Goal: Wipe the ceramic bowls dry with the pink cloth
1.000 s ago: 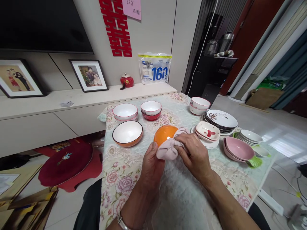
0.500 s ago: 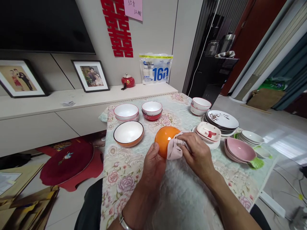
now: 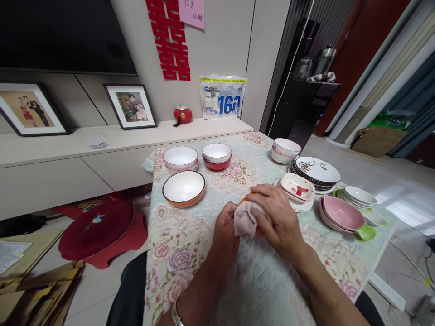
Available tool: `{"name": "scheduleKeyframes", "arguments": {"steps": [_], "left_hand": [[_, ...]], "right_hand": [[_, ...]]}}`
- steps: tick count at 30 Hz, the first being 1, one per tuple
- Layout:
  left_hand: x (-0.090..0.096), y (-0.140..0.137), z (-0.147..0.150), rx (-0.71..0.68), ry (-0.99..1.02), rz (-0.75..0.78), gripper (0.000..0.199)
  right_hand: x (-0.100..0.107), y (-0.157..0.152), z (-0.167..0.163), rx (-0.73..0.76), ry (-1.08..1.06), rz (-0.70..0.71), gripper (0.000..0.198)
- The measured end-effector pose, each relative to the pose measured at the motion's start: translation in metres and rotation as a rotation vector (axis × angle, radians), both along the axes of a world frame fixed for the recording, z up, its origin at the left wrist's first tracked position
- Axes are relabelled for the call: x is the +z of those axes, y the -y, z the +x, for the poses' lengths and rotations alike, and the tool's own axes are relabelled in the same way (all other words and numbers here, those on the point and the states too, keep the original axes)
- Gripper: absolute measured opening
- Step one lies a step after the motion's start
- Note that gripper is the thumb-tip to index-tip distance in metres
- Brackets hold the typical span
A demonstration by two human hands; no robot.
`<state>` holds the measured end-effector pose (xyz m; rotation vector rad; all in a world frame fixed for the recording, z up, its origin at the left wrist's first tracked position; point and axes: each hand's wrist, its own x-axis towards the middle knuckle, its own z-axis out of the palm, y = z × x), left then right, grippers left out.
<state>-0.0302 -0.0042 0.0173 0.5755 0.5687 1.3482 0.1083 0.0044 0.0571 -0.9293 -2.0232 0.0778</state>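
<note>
Held up over the near part of the table, an orange bowl is mostly hidden by my hands and a cloth, with only a sliver of its rim side showing. My left hand grips the bowl from the left, fingers wrapped round it. A pale pink cloth is bunched over the bowl under my right hand, whose fingers are closed on it. To the left, a white bowl with an orange outside and dark rim rests on the floral tablecloth.
Red-rimmed bowls and a red bowl stack stand farther back. On the right are white bowls, dark-edged plates, square dishes, pink bowls and small white bowls. A red stool stands left.
The bowl has turned and dropped lower, so its round orange outside is now mostly covered. My right hand has moved over it with the cloth, and my left hand shifted slightly right.
</note>
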Motion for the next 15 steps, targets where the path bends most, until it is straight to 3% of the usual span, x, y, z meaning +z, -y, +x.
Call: {"name": "scheduleKeyframes", "arguments": {"steps": [5, 9, 12, 15], "left_hand": [[-0.001, 0.001, -0.001, 0.022, 0.039, 0.008, 0.034], [-0.002, -0.002, -0.004, 0.07, 0.117, -0.048, 0.028], [-0.002, -0.003, -0.005, 0.074, 0.182, -0.096, 0.028], [-0.001, -0.003, -0.004, 0.032, 0.206, -0.096, 0.032]], "right_hand": [[-0.01, -0.019, 0.021, -0.085, -0.641, -0.4, 0.024], [-0.018, -0.029, 0.016, 0.009, -1.172, -0.731, 0.022], [-0.02, -0.031, 0.008, 0.066, -1.372, -0.839, 0.027], [-0.02, -0.03, 0.005, 0.052, -1.409, -0.826, 0.033]]}}
